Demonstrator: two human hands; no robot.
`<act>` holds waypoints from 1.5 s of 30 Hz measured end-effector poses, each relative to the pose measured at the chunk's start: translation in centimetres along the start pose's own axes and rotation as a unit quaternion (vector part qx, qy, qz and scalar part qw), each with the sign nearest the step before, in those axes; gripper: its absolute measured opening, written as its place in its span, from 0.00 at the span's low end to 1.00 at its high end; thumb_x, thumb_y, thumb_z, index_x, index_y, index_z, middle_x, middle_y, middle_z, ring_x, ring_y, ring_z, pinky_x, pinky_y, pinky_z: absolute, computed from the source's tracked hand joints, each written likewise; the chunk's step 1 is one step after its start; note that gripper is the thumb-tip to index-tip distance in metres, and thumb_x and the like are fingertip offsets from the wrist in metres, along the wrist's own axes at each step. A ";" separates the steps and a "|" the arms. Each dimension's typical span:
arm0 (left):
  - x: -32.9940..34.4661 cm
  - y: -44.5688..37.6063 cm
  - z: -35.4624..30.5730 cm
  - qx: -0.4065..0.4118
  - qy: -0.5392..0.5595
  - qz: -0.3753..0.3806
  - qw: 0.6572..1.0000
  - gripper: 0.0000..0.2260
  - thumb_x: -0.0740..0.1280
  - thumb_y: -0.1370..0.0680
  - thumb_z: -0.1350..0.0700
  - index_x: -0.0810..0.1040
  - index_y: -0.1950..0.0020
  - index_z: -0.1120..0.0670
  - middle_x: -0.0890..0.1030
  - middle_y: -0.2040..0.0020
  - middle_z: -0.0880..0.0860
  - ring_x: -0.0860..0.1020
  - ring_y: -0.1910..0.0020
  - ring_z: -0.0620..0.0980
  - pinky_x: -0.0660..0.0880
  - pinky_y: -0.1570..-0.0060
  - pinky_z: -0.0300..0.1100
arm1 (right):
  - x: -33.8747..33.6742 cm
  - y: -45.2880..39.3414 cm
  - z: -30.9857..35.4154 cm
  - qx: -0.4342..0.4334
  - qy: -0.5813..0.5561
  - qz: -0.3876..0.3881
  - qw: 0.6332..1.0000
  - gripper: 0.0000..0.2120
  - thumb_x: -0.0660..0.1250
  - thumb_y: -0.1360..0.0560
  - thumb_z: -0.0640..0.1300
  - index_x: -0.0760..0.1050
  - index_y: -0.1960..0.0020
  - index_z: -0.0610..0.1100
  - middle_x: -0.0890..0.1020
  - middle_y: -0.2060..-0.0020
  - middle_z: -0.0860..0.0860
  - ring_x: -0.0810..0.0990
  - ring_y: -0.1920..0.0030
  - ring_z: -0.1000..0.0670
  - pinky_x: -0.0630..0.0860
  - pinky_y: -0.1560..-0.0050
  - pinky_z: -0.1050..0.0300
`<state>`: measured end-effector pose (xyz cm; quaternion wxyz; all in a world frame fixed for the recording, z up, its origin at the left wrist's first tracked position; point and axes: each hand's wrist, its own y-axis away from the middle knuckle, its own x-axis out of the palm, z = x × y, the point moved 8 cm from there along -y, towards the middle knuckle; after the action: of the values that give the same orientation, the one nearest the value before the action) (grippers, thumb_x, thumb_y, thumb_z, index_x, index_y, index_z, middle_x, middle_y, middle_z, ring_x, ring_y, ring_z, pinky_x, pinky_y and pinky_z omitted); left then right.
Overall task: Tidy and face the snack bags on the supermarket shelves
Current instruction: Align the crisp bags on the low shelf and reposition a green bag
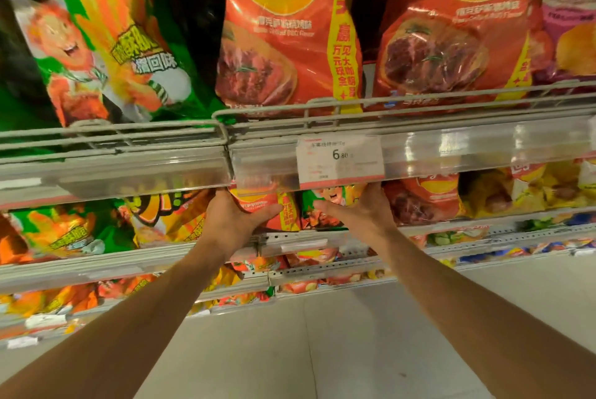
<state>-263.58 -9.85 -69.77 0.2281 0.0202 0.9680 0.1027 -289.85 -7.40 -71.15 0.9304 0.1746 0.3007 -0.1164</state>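
You stand facing a supermarket snack aisle: tiered shelves with wire front rails over a pale tiled floor (322,350).

The bags you are handling sit on the second shelf (290,239), just below the price strip of the upper shelf (451,153). Your left hand (230,221) grips a red Lay's bag (274,210) from its left side; the thumb lies across the front, and the fingers are wrapped behind the bag, out of sight. This bag is glossy red-orange, with a yellow vertical band of Chinese characters on its right edge. Its top is hidden behind the strip.

Your right hand (361,211) holds a green cartoon bag (325,205) from its right side, thumb across the front. This bag touches the red one. It shows an orange cartoon figure on green.

Further right on the same shelf stand another red Lay's bag (422,202) and yellow bags (516,189). To the left are green-and-orange bags (64,231).

On the upper shelf, two large red Lay's bags (283,28) stand upright behind the wire rail (354,105), each printed with grilled meat. A large green cartoon bag (106,44) leans to their left. A white price label (338,158) reading 6.80 hangs directly above your hands.

Lower shelves (322,269) carry more bags, too small and blurred to tell apart.
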 end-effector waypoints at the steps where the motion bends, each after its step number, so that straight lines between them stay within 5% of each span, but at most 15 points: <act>1: 0.2 -0.2 -0.1 0.004 0.004 0.008 1.000 0.15 0.81 0.34 0.50 0.82 0.50 0.47 0.86 0.56 0.47 0.85 0.56 0.45 0.81 0.52 0.42 | 0.0 -0.2 -0.1 0.006 -0.004 0.004 1.000 0.59 0.82 0.40 0.65 0.54 0.21 0.46 0.70 0.27 0.46 0.69 0.26 0.44 0.67 0.25 0.46; 4: 0.3 -0.6 -0.1 -0.004 0.043 0.025 0.999 0.16 0.81 0.35 0.51 0.82 0.51 0.47 0.87 0.57 0.47 0.85 0.58 0.45 0.81 0.59 0.38 | -0.1 -0.1 0.0 0.017 -0.028 -0.019 0.999 0.54 0.84 0.40 0.60 0.60 0.24 0.47 0.75 0.30 0.47 0.73 0.29 0.44 0.71 0.27 0.44; 8: -0.2 -0.6 -0.1 -0.006 0.061 0.026 0.998 0.26 0.83 0.38 0.51 0.82 0.43 0.50 0.86 0.50 0.49 0.84 0.50 0.49 0.80 0.44 0.49 | -0.7 0.7 0.6 0.007 -0.030 -0.055 0.998 0.45 0.84 0.38 0.57 0.66 0.28 0.46 0.80 0.35 0.49 0.77 0.33 0.45 0.75 0.31 0.44; 13: -0.5 0.1 -0.6 -0.002 0.069 0.044 0.997 0.30 0.82 0.41 0.47 0.81 0.41 0.52 0.86 0.50 0.50 0.85 0.49 0.51 0.79 0.42 0.53 | -1.6 2.2 1.4 -0.013 0.006 -0.108 0.994 0.45 0.83 0.38 0.61 0.67 0.29 0.46 0.80 0.37 0.49 0.79 0.36 0.45 0.78 0.36 0.45; 19: -1.5 1.0 -1.1 -0.026 0.101 0.035 0.994 0.19 0.80 0.36 0.52 0.83 0.48 0.53 0.87 0.58 0.50 0.86 0.59 0.50 0.82 0.60 0.42 | -2.5 3.5 1.9 -0.021 -0.001 -0.134 0.991 0.46 0.81 0.37 0.63 0.66 0.28 0.47 0.79 0.36 0.50 0.78 0.36 0.46 0.78 0.36 0.48; 27: -1.4 1.8 -2.2 -0.020 0.109 0.050 0.993 0.14 0.79 0.31 0.56 0.82 0.47 0.52 0.87 0.59 0.51 0.86 0.62 0.50 0.78 0.69 0.32 | -3.8 4.3 0.3 -0.015 -0.040 -0.039 0.998 0.44 0.81 0.39 0.64 0.69 0.30 0.50 0.81 0.40 0.54 0.80 0.39 0.48 0.79 0.38 0.48; 34: -0.6 1.4 -2.0 -0.023 0.105 -0.026 0.994 0.21 0.80 0.32 0.54 0.81 0.40 0.53 0.86 0.48 0.54 0.85 0.52 0.55 0.82 0.49 0.49 | -5.9 7.1 -1.9 -0.053 -0.018 0.064 0.996 0.41 0.83 0.40 0.60 0.71 0.32 0.56 0.82 0.43 0.62 0.80 0.42 0.57 0.77 0.39 0.56; 40: 3.0 2.1 -2.9 -0.029 0.078 -0.082 0.993 0.11 0.78 0.30 0.55 0.81 0.50 0.50 0.86 0.50 0.54 0.83 0.62 0.42 0.79 0.61 0.37 | -7.9 10.9 -4.9 -0.084 0.019 0.105 0.991 0.41 0.77 0.47 0.67 0.71 0.36 0.59 0.84 0.47 0.63 0.83 0.47 0.62 0.82 0.44 0.50; 42: 4.4 2.3 -3.6 -0.022 0.070 -0.092 0.993 0.11 0.79 0.31 0.55 0.79 0.54 0.46 0.85 0.51 0.51 0.81 0.59 0.43 0.78 0.54 0.41 | -8.3 11.5 -6.5 -0.079 0.013 0.131 0.988 0.41 0.80 0.45 0.65 0.69 0.35 0.62 0.83 0.45 0.63 0.83 0.46 0.62 0.82 0.43 0.50; 45: 6.6 2.8 -4.9 -0.013 0.064 -0.094 0.993 0.14 0.80 0.32 0.52 0.80 0.52 0.53 0.84 0.54 0.52 0.82 0.53 0.53 0.80 0.48 0.52 | -9.5 12.1 -9.4 -0.064 0.001 0.134 0.989 0.41 0.82 0.46 0.62 0.68 0.36 0.69 0.83 0.45 0.66 0.83 0.46 0.61 0.82 0.44 0.50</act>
<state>-271.72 -7.45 -67.75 0.1746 -0.0801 0.9768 0.0943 -298.31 8.44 -69.48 0.9464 0.1536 0.2826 0.0288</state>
